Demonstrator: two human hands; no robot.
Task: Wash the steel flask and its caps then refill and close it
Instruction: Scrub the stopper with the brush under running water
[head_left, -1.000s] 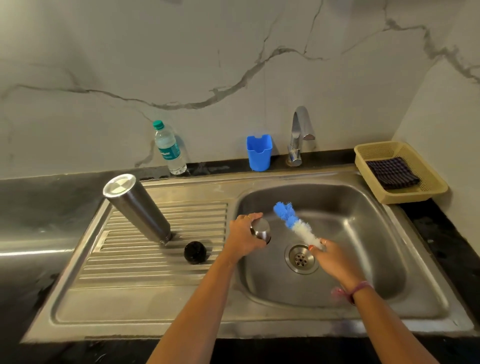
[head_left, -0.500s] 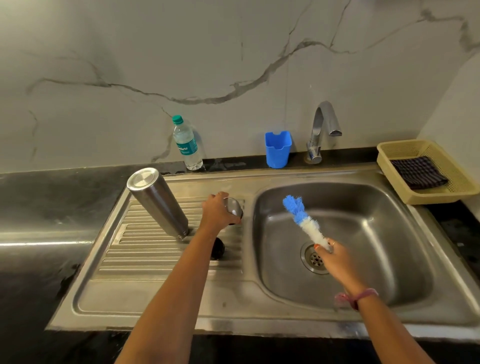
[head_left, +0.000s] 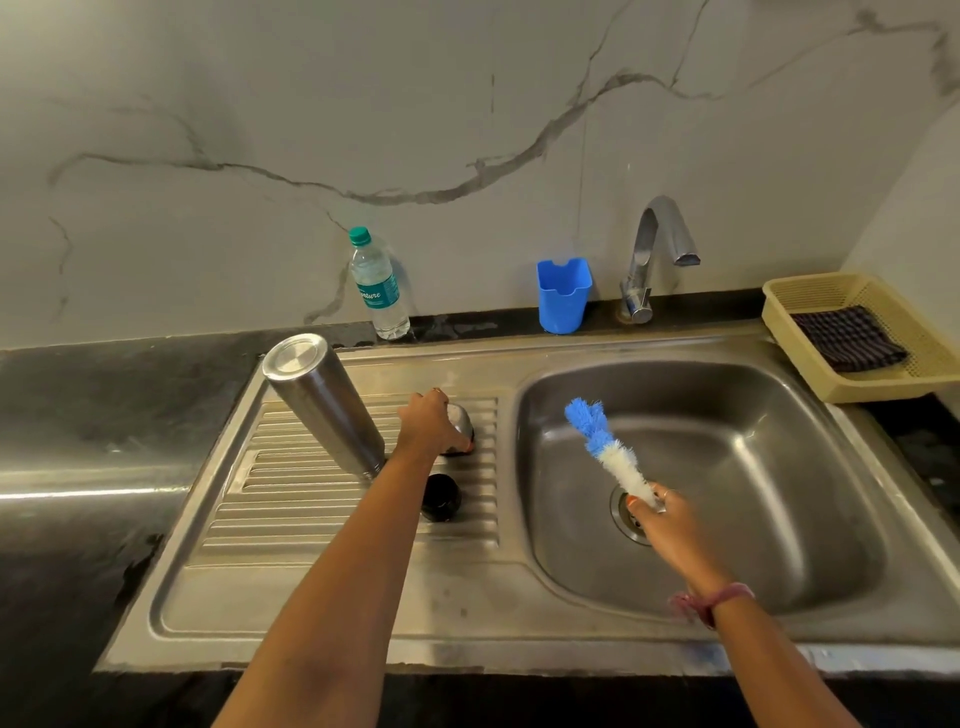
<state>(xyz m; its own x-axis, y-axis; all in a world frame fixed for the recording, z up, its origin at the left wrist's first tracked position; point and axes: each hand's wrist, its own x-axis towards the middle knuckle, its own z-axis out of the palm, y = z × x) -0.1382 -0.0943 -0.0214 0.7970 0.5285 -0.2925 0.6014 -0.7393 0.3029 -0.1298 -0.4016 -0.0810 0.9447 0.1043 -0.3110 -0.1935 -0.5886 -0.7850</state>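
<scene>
While the right hand (head_left: 657, 512) grips the handle of the bottle brush (head_left: 605, 447) over the sink basin (head_left: 779, 519), bristles raised clear of the drain, the left hand (head_left: 428, 423) curls round the steel cap (head_left: 460, 422) and holds it at the ribbed drainboard (head_left: 311, 519), apparently setting it down to drain. Just nearer lies the black inner cap (head_left: 440, 496). Beside the left hand, the steel flask (head_left: 324, 405) stands mouth-down and tilted, likely to shed water. Beyond, by the wall: water bottle (head_left: 378, 286), blue holder (head_left: 563, 296), tap (head_left: 657, 249), shut off.

Brushed steel flask (head_left: 324, 402); glossy steel sink (head_left: 727, 597)
</scene>
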